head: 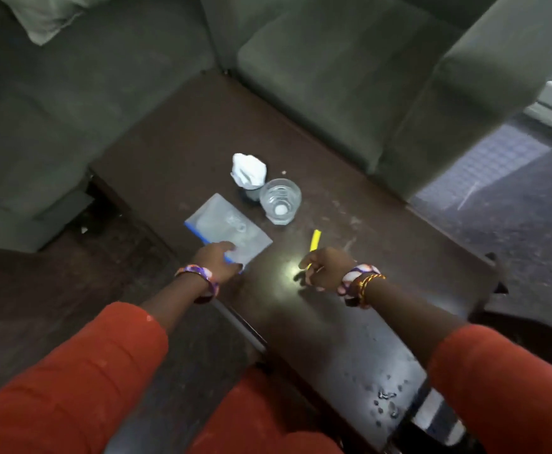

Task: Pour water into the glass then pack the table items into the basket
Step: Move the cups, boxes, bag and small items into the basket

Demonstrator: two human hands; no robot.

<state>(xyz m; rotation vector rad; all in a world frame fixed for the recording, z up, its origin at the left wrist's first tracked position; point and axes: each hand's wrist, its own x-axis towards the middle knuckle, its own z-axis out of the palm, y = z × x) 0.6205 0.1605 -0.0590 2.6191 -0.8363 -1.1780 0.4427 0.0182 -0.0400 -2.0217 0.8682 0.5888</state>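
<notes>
On the dark wooden table (333, 322) stands a clear glass (280, 200) holding a little water. Left of it is a small dark cup stuffed with white tissue (249, 170). A flat clear plastic bag with a blue edge (227, 229) lies nearer me; my left hand (217, 262) rests on its near corner, fingers closed onto it. My right hand (325, 271) is closed around a yellow pen (314, 241), whose end points toward the glass. No basket is in view.
A grey-green sofa (317, 77) wraps around the table's far side and left. Water droplets (386, 394) dot the table's near right corner. A patterned rug (510, 178) lies on the floor at the right.
</notes>
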